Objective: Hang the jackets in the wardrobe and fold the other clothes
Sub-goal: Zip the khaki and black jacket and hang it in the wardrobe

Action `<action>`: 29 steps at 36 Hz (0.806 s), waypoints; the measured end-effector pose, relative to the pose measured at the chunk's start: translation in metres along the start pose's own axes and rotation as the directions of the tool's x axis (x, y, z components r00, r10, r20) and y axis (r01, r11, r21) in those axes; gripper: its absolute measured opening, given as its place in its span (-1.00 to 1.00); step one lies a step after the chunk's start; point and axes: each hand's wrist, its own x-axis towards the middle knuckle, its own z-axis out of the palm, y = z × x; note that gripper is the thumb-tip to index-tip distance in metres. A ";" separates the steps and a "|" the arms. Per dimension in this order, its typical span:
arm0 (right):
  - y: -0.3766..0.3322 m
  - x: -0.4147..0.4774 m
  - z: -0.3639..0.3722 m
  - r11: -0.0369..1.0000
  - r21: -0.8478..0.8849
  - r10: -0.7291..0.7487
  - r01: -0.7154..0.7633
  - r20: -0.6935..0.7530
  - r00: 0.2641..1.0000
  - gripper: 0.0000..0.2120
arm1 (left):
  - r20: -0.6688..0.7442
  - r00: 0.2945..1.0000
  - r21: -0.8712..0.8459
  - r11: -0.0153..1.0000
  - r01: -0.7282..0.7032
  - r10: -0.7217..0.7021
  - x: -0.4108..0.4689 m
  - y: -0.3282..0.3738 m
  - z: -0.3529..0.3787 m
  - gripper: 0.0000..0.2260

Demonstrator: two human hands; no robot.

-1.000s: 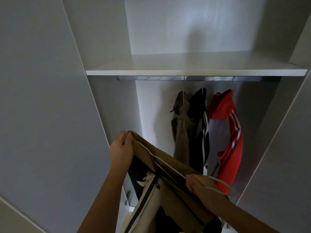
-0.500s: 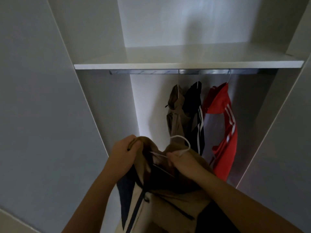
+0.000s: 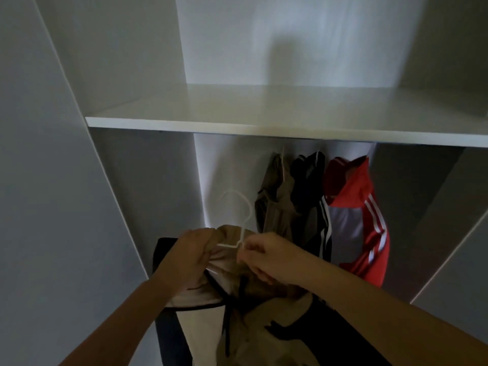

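I face the open wardrobe. A tan, cream and navy jacket (image 3: 237,320) hangs low in front of me, bunched at its collar. My left hand (image 3: 187,257) grips the collar fabric on the left. My right hand (image 3: 266,253) pinches the neck of a white wire hanger (image 3: 239,215) whose hook points up above the collar. Behind, under the shelf, hang three jackets: an olive one (image 3: 274,204), a black one (image 3: 307,186) with white stripes, and a red and grey one (image 3: 356,220).
A white shelf (image 3: 264,122) crosses the wardrobe above the hanging jackets and hides the rail. The left side panel (image 3: 148,194) and the right door panel (image 3: 449,260) close in the opening. Open space lies left of the olive jacket.
The hanger has gone into the jacket's collar and its hook now sticks up. My hands have come closer together at the collar. The view has tilted so the shelf hides the rail.
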 end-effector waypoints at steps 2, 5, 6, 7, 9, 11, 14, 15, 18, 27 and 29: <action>0.003 0.014 -0.009 0.999 -0.044 -0.015 0.014 -0.018 1.000 -0.74 | -0.010 1.000 -0.020 0.999 -0.026 0.026 0.021 -0.019 0.005 -0.81; 0.015 0.050 -0.015 0.998 0.023 0.054 -0.052 -0.136 0.989 -0.69 | 0.048 0.991 -0.136 0.983 -0.119 0.127 0.060 -0.040 0.011 -0.77; 0.021 0.066 -0.017 0.995 0.072 0.086 -0.075 -0.175 0.981 -0.68 | 0.075 0.985 -0.199 0.970 -0.140 0.158 0.075 -0.048 0.014 -0.79; 0.026 0.083 -0.019 0.990 0.101 0.116 -0.097 -0.209 0.971 -0.68 | 0.096 0.979 -0.224 0.962 -0.156 0.181 0.091 -0.057 0.019 -0.81; 0.035 0.118 -0.024 0.987 0.094 0.150 -0.129 -0.271 0.951 -0.67 | 0.089 0.971 -0.182 0.962 -0.203 0.222 0.120 -0.075 0.029 -0.86; 0.043 0.151 -0.029 0.985 0.081 0.172 -0.155 -0.307 0.936 -0.65 | 0.098 0.957 -0.164 0.953 -0.254 0.272 0.141 -0.093 0.039 -0.86; 0.050 0.192 -0.037 0.983 0.039 0.183 -0.181 -0.344 0.921 -0.62 | 0.087 0.943 -0.144 0.941 -0.307 0.321 0.167 -0.119 0.055 -0.87; 0.052 0.203 -0.040 0.983 0.021 0.179 -0.184 -0.359 0.916 -0.62 | 0.087 0.942 -0.149 0.939 -0.310 0.325 0.175 -0.128 0.060 -0.89; 0.055 0.230 -0.051 0.984 -0.012 0.157 -0.177 -0.408 0.900 -0.61 | 0.069 0.953 -0.148 0.948 -0.282 0.294 0.201 -0.153 0.076 -0.86; 0.024 0.271 -0.084 0.979 -0.199 -0.067 -0.049 -0.535 0.842 -0.60 | -0.074 0.962 -0.078 0.961 -0.267 0.261 0.256 -0.174 0.060 -0.82; 0.007 0.278 -0.097 0.975 -0.217 -0.089 -0.046 -0.570 0.817 -0.60 | -0.139 0.951 -0.036 0.958 -0.284 0.276 0.274 -0.170 0.048 -0.82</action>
